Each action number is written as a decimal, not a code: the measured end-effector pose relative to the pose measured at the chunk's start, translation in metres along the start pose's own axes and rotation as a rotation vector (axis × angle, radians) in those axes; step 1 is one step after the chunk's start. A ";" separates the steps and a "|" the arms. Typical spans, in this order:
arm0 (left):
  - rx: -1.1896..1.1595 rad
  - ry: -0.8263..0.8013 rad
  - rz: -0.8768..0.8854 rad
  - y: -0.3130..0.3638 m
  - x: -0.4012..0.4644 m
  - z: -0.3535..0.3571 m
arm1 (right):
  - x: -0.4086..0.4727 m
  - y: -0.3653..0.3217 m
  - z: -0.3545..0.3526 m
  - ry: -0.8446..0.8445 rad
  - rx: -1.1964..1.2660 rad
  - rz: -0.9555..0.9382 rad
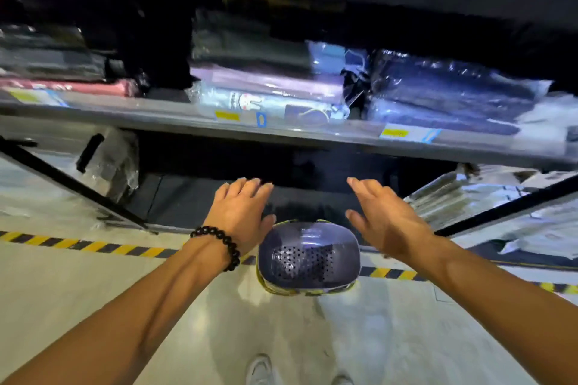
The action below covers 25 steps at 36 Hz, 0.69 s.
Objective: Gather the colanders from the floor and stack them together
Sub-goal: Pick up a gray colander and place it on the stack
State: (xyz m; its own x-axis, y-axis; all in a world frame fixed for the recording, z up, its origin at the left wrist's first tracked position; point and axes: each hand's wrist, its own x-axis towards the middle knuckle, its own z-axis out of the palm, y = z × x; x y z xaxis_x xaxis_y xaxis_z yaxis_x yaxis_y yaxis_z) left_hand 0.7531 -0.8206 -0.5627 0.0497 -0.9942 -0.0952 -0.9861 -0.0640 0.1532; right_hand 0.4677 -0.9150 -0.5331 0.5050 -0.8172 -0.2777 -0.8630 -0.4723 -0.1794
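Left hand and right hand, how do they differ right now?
The left hand has a dark bead bracelet at its wrist; the right hand has a bare wrist. The left hand shows its back, fingers close together; the right hand is turned more edge-on, thumb apart. Both are open, hold nothing, and flank the purple colander on the floor.

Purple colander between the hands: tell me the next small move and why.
Probably bring both hands inward onto its rim. The left hand and right hand are open on either side of the purple colander, neither holding it, and it seems to sit on yellow-edged ones below, on the floor.
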 end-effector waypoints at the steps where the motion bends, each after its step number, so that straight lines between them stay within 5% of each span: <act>1: -0.003 0.011 0.001 0.005 -0.002 -0.020 | -0.009 -0.006 -0.019 0.023 -0.022 -0.013; 13: 0.182 0.124 0.235 0.043 -0.047 -0.216 | -0.098 -0.056 -0.201 0.260 -0.121 -0.071; 25: 0.217 0.282 0.161 0.090 -0.098 -0.284 | -0.161 -0.041 -0.263 0.372 -0.157 -0.154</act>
State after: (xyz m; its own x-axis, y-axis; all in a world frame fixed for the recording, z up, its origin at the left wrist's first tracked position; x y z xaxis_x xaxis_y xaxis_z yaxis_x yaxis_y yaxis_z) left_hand 0.7040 -0.7533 -0.2603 -0.0971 -0.9766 0.1920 -0.9939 0.0849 -0.0707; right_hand 0.4177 -0.8507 -0.2326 0.6133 -0.7828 0.1051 -0.7841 -0.6194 -0.0387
